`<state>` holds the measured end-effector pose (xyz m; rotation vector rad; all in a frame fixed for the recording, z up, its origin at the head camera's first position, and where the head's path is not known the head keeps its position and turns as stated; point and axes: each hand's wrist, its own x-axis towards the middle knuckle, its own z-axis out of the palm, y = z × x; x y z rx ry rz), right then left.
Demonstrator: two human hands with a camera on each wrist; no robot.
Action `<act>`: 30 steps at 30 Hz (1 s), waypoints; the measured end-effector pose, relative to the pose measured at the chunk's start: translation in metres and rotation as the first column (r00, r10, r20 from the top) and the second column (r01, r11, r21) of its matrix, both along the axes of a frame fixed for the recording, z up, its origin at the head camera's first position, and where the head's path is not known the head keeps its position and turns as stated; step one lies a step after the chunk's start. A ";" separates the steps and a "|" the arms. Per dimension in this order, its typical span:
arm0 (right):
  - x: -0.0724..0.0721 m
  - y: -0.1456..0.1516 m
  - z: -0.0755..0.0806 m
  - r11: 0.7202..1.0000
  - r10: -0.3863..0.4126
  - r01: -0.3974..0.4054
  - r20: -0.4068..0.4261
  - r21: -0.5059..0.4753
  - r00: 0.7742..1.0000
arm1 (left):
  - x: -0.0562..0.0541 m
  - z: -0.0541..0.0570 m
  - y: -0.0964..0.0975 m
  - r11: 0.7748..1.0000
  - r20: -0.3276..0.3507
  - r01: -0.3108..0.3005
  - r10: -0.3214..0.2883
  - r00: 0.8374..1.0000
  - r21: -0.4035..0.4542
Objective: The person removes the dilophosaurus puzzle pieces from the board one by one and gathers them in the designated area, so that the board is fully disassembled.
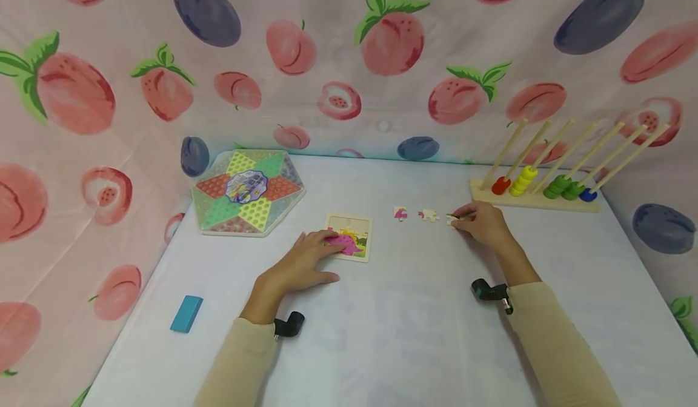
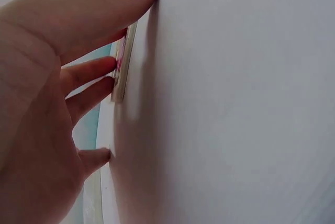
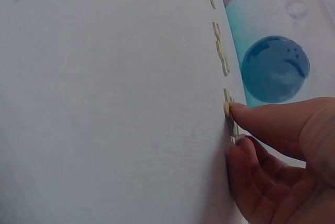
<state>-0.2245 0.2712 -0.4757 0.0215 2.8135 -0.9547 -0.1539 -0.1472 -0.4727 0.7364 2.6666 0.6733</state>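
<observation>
My left hand (image 1: 305,263) rests with its extended fingers on a small wooden jigsaw board (image 1: 365,223), left of the middle of the table. A pink dinosaur picture (image 1: 354,248) shows on the board, partly covered by the fingertips. In the left wrist view, the fingertips lie along the board's edge (image 2: 121,80). To the right, my right hand (image 1: 484,224) pinches a small jigsaw piece (image 3: 227,102) at the tabletop between thumb and fingers. Two more loose pieces lie in a row left of it, one yellowish piece (image 1: 429,215) and one pink piece (image 1: 400,214).
A star-patterned Chinese checkers box (image 1: 218,216) lies at the back left. A wooden bead abacus (image 1: 545,202) with upright rods stands at the back right. A blue block (image 1: 186,314) lies at the front left. Fruit-print cloth (image 1: 382,101) hangs behind the white table.
</observation>
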 end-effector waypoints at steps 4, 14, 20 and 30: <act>0.000 -0.002 0.002 1.000 0.006 -0.006 0.004 -0.001 1.000 | -0.002 0.000 -0.004 1.000 0.010 -0.004 0.004 1.000 0.016; 0.003 -0.012 0.005 0.999 -0.019 0.019 -0.012 -0.042 1.000 | -0.007 0.000 -0.010 0.999 -0.046 -0.039 0.039 0.998 0.009; 0.003 -0.031 0.009 0.998 -0.003 0.000 -0.047 -0.065 0.999 | -0.016 -0.004 -0.015 0.997 -0.086 -0.053 0.058 0.995 0.052; 0.003 -0.078 0.013 0.989 0.071 -0.079 -0.066 -0.124 0.995 | -0.020 -0.009 -0.022 0.989 -0.051 -0.110 0.115 0.992 0.100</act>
